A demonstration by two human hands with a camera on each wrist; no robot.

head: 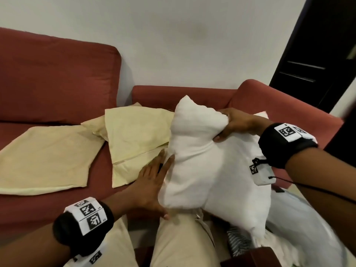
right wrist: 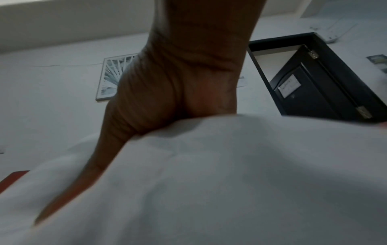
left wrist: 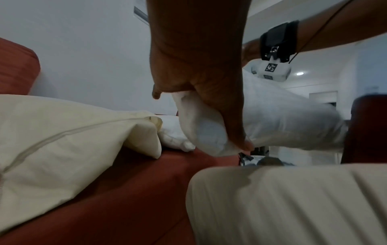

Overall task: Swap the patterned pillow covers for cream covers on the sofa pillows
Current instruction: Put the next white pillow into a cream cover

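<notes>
A bare white pillow point(head: 208, 166) stands tilted over my lap at the sofa's right end. My right hand point(head: 225, 125) grips a bunch of its upper right edge. My left hand point(head: 159, 185) lies flat against its left side, fingers straight and thumb spread under the bottom edge. The left wrist view shows my left hand point(left wrist: 201, 116) cupping the white pillow's point(left wrist: 282, 119) corner. In the blurred right wrist view, my right hand point(right wrist: 167, 99) sinks into the white pillow point(right wrist: 230, 182). One cream cover point(head: 44, 158) lies flat on the seat; a second cream cover point(head: 134, 139), with a zip, lies beside the pillow.
The red sofa point(head: 57, 83) has an armrest point(head: 279, 105) just behind the pillow. Striped fabric point(head: 238, 241) and pale cloth point(head: 308, 228) lie under the pillow at lower right. My knee in beige trousers point(head: 179, 243) is below. A dark door point(head: 317, 54) stands at right.
</notes>
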